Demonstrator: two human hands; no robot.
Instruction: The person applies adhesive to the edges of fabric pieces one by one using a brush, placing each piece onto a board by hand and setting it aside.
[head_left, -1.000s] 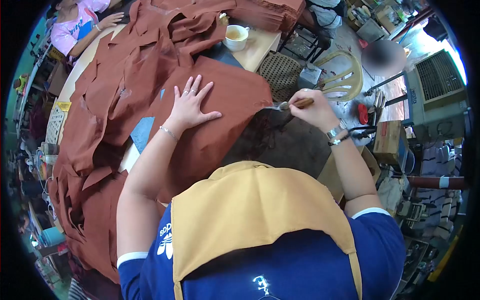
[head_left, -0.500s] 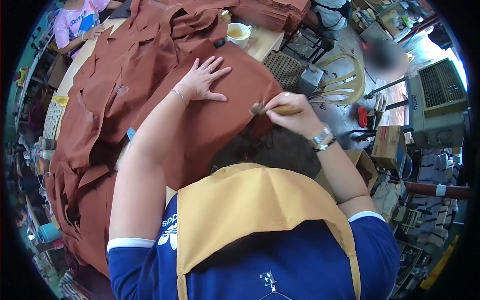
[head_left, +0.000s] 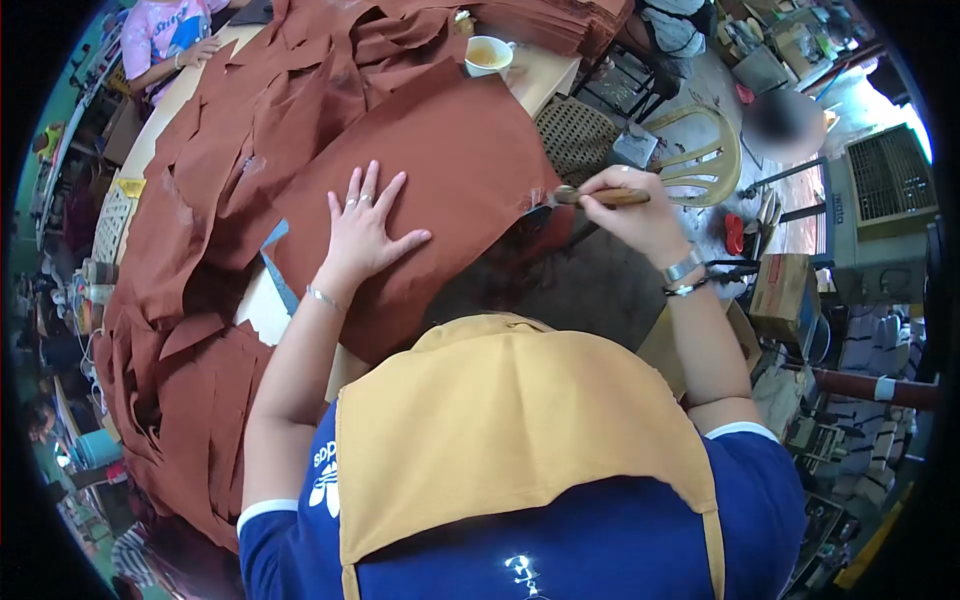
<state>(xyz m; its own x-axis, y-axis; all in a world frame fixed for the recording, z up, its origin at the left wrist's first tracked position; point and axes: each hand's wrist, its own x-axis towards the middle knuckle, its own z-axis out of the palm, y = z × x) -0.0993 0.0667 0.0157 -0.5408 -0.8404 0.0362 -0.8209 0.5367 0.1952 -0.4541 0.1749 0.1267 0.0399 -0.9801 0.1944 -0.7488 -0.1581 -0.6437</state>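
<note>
My left hand [head_left: 365, 238] lies flat with spread fingers on a large reddish-brown sheet of material [head_left: 440, 150], fabric or leather. In my right hand [head_left: 642, 218] is a short brush with a wooden handle [head_left: 570, 195], pinched between thumb and fingers. The brush head is at the sheet's right edge, which overhangs the table; whether it touches is hard to tell. A white cup [head_left: 489, 71] with yellowish contents stands beyond the sheet, on the table [head_left: 535, 82].
Crumpled brown pieces [head_left: 180, 420] cover the table's left side. A plastic chair [head_left: 715, 165] and a cardboard box [head_left: 780, 295] stand at right. A co-worker in a pink shirt [head_left: 150, 40] is at the far left, a hand on the table.
My left hand has moved toward me and to the left, still flat on the sheet. My right hand and brush have shifted right. A bluish-grey piece shows more at the sheet's left edge.
</note>
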